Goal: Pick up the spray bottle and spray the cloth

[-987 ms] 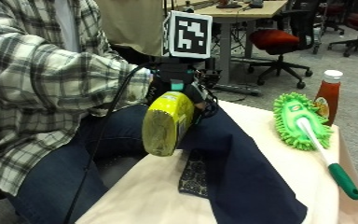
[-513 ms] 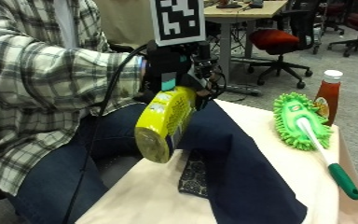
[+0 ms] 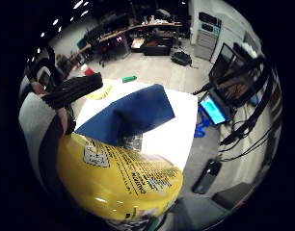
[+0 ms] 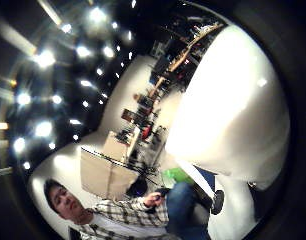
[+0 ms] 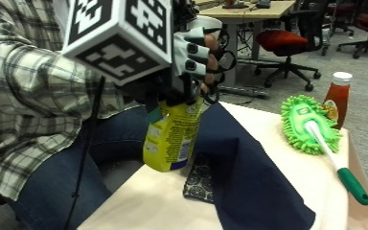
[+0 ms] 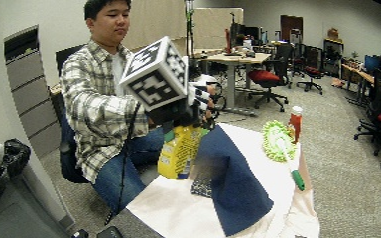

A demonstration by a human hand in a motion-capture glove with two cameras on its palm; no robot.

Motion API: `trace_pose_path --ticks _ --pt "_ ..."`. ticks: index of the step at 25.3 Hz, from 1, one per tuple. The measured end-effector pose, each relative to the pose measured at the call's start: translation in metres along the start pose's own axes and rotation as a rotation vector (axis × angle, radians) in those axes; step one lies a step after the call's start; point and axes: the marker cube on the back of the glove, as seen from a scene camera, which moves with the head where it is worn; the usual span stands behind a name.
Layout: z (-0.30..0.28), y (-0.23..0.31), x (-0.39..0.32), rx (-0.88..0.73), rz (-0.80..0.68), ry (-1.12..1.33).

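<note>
Sleeve: a plaid sleeve (image 5: 24, 96) reaches in from the left of the outside view, forearm raised
Right hand: the gloved right hand (image 5: 193, 57) is held up above the table edge, fingers (image 5: 197, 50) curled round the neck of the spray bottle, knuckles toward the camera
Grip: wrapped round the bottle top; whether a finger sits on the trigger cannot be told
Spray bottle: the yellow spray bottle (image 5: 170, 136) hangs nearly upright below the hand, clear of the table, just beside the raised edge of the cloth; in the little finger side palm view its body (image 3: 121, 180) fills the near field
Label: dark print on the yellow label, too small to read
Cloth: the dark blue cloth (image 5: 247, 172) lies draped over the table (image 5: 158, 206), a patterned piece (image 5: 200, 179) showing at its near edge
Duster: a green mop-head duster (image 5: 308, 124) with a green-tipped handle lies on the far right of the table
Sauce bottle: a red bottle (image 5: 337, 98) with a white cap stands behind the duster
Change: half a second ago the bottle was tilted with its base toward the camera; now it is swung down to near vertical
</note>
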Motion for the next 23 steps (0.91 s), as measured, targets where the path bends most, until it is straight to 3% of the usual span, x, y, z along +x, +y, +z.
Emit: trace_pose_path --ticks 5,11,23 --pt "-0.02 -0.002 0.01 0.2 0.127 -0.246" --pt "-0.013 -0.011 -0.025 0.247 0.055 -0.407" --pt "0.123 -0.059 -0.112 0.144 -0.083 -0.692"
